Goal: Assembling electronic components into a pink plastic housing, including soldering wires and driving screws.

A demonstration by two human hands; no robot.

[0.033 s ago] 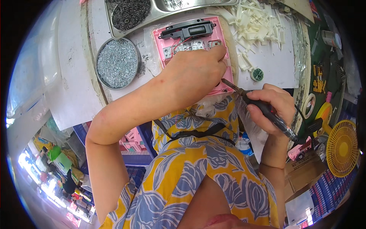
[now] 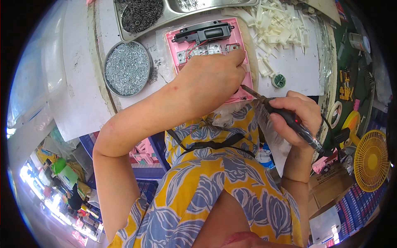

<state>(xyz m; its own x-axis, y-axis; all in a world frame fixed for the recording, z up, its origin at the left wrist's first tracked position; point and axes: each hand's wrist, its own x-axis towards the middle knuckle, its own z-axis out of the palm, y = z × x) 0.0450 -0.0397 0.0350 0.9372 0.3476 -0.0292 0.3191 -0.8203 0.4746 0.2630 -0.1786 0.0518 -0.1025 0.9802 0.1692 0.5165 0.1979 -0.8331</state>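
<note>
A pink plastic housing (image 2: 177, 45) lies on the work surface in front of me. Across its far end is a long black module (image 2: 213, 33), with metal contact plates (image 2: 214, 48) and thin red wires (image 2: 191, 48) nearer me. My left hand (image 2: 215, 76) reaches over the housing with its fingers closed; what they pinch, if anything, is hidden. In my right hand (image 2: 300, 113) is a soldering iron (image 2: 291, 120), gripped like a pen. Its tip points left into the housing's near right part, close under my left hand. Whether the tip touches anything cannot be seen.
Left of the housing stands a round tin (image 2: 127, 69) of small silver metal parts. Behind is a metal tray (image 2: 165, 18) holding dark springs. White plastic pieces (image 2: 277, 29) are heaped at the far right, near a small green reel (image 2: 279, 80). A yellow fan (image 2: 372, 161) stands right.
My right hand and the soldering iron have shifted very slightly to the right. The left hand and the housing stay in place.
</note>
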